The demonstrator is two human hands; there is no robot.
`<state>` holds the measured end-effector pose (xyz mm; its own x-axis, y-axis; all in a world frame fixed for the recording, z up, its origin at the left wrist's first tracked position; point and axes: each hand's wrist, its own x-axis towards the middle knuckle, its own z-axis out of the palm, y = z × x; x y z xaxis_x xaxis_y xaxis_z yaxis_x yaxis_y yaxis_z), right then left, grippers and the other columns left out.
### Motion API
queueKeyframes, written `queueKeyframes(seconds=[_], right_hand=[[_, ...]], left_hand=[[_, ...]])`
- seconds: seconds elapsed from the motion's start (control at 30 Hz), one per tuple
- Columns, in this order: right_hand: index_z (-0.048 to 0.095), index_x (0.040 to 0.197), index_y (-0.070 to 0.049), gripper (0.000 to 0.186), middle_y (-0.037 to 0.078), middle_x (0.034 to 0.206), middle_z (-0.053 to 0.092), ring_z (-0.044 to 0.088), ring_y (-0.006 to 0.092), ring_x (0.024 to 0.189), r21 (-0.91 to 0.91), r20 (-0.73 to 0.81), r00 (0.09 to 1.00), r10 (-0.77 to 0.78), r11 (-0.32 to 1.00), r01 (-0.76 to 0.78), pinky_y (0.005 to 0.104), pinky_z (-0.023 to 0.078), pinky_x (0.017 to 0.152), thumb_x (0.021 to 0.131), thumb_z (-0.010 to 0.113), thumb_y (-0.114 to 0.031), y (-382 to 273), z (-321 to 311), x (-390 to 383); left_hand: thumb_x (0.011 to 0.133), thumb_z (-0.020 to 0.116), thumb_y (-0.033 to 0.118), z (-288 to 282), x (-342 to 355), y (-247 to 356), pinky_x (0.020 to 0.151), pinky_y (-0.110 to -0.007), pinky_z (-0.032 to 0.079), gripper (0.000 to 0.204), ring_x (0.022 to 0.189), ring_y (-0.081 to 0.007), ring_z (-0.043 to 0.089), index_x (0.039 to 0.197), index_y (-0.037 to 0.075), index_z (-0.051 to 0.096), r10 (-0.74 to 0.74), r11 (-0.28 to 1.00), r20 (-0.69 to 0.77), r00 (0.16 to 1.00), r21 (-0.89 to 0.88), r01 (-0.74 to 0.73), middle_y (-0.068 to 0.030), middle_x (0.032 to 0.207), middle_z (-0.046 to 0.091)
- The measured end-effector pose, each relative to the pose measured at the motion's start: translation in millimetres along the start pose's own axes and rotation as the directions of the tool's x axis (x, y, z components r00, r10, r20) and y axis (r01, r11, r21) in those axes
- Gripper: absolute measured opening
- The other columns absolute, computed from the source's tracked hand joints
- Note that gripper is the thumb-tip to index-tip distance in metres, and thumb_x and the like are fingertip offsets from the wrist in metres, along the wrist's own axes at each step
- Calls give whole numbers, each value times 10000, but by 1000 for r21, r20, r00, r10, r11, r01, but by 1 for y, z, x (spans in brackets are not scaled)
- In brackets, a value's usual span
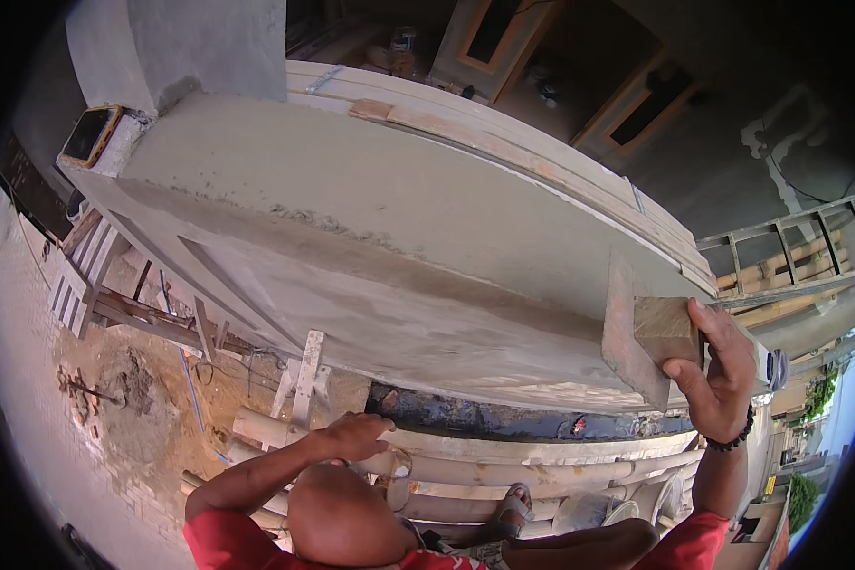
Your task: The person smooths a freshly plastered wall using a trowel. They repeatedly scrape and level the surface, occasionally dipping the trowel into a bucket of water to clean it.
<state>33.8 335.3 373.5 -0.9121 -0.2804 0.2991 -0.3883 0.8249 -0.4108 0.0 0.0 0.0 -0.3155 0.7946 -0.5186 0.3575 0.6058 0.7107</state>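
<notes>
On the head view's broad plastered ledge: damp grey cement, smooth on top, rough along the near edge. Beyond the ledge: pale timber planks along its far side, then a dim interior; ladder past its right end. Below the ledge: bamboo poles.

Wood-backed plastering float: at the ledge's near edge, toward its right end; inside the right hand's grasp, well apart from the left. Contact with cement: cannot tell.

Right hand: thumb and fingers clamped on the float's wooden block. Left hand: below the ledge's front face, fingers loosely bent; whether holding anything, cannot tell.
</notes>
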Motion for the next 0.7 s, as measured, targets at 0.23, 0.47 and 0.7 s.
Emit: queueKeyframes(seconds=[0.23,0.47,0.7], right_hand=[[616,1263,4,485,154,914,659,625,243,793,-160,-149,986,71,983,-94,314,486,749,802,733,-91,-35,35,36],[638,1229,0,440,133,790,595,576,252,678,-213,-231,958,169,952,-219,317,468,657,795,703,-40,-57,56,24],[635,1243,-12,454,145,811,592,594,287,657,-202,-155,977,147,963,-177,347,481,606,793,696,-32,-85,87,51]], left_hand=[[941,580,350,-1,-21,-6,1023,-485,417,476,1179,-383,570,1298,35,562,62,995,-93,994,-71,-68,-209,1234,615],[928,601,347,-8,-21,-18,1035,-479,409,473,1186,-360,578,1268,20,571,156,981,-146,977,-92,-170,-208,1238,625],[939,589,319,-23,-15,-9,1057,-439,403,483,1210,-378,551,1314,16,557,220,972,-73,973,-69,-225,-236,1280,593]])
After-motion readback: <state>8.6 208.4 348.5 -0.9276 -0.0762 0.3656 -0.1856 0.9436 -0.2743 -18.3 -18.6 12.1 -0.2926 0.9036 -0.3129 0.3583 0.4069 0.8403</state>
